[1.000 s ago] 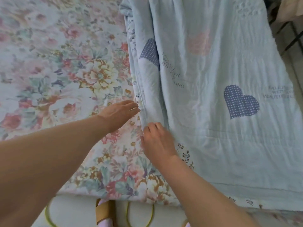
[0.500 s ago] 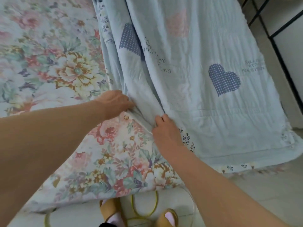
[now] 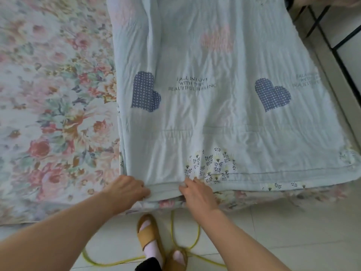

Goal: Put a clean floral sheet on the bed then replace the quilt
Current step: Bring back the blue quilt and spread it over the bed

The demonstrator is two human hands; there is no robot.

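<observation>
Both hands grip the quilt (image 3: 214, 106) hem.

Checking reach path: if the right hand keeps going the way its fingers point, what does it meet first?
The right hand points up-bed and already grips the quilt hem; going on, it likely meets only more quilt.

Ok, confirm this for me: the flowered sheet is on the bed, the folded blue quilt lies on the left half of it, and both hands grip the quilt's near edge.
Not quite. In the head view the quilt lies on the right half of the bed; the flowered sheet is bare on the left. The rest holds: the left hand and right hand both grip the quilt's near edge.
</observation>
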